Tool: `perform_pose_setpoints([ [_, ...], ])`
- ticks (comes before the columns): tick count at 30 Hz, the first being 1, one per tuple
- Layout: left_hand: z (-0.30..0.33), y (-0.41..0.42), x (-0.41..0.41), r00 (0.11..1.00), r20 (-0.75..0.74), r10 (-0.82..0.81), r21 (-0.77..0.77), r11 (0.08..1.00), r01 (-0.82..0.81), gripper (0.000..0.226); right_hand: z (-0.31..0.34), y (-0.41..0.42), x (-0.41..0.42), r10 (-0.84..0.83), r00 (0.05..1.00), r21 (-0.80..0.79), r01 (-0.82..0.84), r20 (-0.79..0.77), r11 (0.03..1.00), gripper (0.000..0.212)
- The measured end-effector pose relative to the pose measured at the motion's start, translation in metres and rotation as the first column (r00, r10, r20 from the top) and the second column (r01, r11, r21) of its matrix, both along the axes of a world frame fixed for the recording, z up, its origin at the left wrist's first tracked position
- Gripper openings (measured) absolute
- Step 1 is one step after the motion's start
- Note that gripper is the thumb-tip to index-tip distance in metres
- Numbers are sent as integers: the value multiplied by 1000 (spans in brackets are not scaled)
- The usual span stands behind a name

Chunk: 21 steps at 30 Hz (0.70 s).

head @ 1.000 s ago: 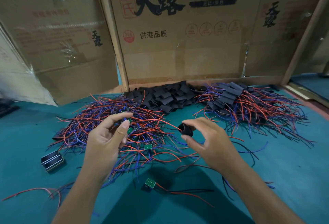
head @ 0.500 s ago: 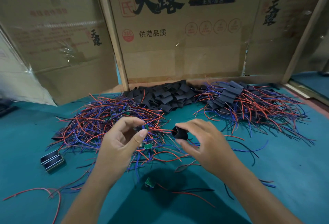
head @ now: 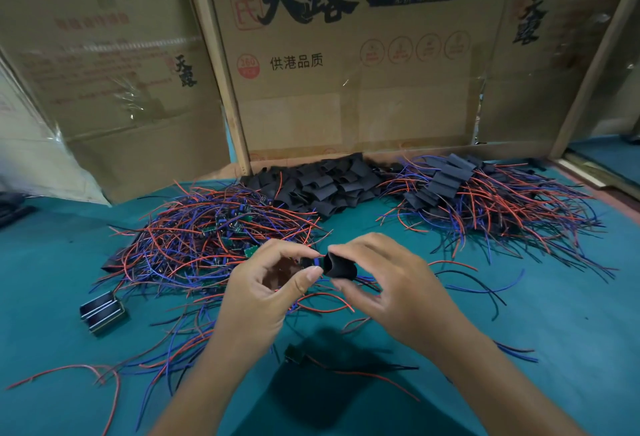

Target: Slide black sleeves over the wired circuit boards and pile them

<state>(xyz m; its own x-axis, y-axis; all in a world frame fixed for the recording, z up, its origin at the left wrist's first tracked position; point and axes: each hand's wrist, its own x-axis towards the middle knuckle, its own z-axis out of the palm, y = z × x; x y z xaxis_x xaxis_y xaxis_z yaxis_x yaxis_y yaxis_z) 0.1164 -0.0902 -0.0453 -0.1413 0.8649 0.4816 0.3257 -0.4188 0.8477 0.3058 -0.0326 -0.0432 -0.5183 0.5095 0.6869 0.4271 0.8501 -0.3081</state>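
Hands closer now: left hand [head: 263, 292] meets right-held sleeve [head: 340, 265].

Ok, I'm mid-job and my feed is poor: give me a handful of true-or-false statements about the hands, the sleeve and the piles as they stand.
1. The right hand pinches a black sleeve. True.
2. The sleeve's open mouth faces the left hand. True.
3. The loose black sleeves are piled at the near edge of the table. False: they lie at the back, against the cardboard box.
4. The sleeved boards lie in the right-hand pile. True.
5. The table is covered in red. False: its cover is teal.
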Motion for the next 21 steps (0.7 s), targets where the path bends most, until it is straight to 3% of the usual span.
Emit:
perform_pose_setpoints([
  [7,-1,0,4,996,92,-10,-3,1000,11,20,-1,-2,-2,-4,1000,36,3,11,999,34],
  [18,-1,1,2,1000,0,-3,-5,1000,3,24,-3,-2,-4,61,998,16,-61,1,998,34],
  [21,0,-1,3,996,75,-47,-20,999,48,24,-3,-2,-3,66,998,-19,-67,-10,998,36],
])
